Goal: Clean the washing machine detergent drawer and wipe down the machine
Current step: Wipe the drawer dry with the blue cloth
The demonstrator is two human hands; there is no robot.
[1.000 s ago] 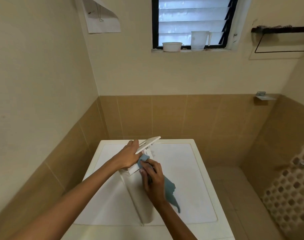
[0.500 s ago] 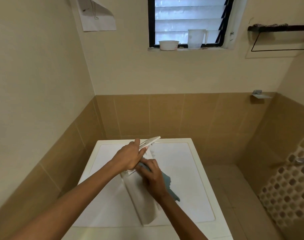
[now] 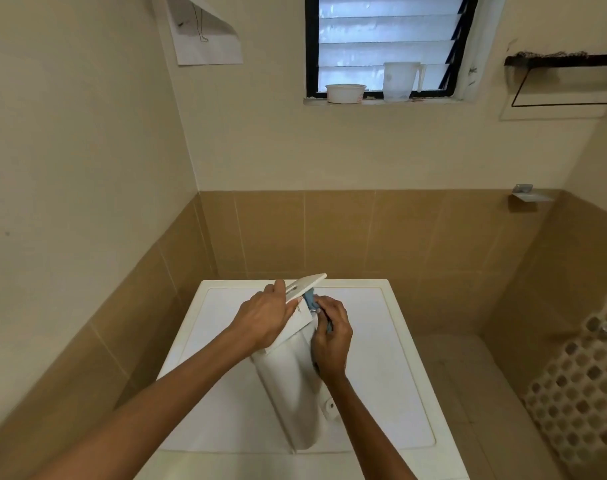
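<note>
Left hand (image 3: pixel 264 317) gripping drawer (image 3: pixel 291 375) (right hand (image 3: pixel 331 341) around cloth (image 3: pixel 310 301))

Both bare forearms reach up the frame and meet just below its centre. The left one runs on a long diagonal from the lower left corner, the right one rises more steeply from the bottom edge, right of centre. The left hand (image 3: pixel 264 320) lies back-up, fingers wrapped round the top end of the drawer (image 3: pixel 288 386), thumb stretched upward. Just to its right, the right hand (image 3: pixel 331 337) has its fingers curled, pinching a cloth (image 3: pixel 310 301) against the drawer.
</note>
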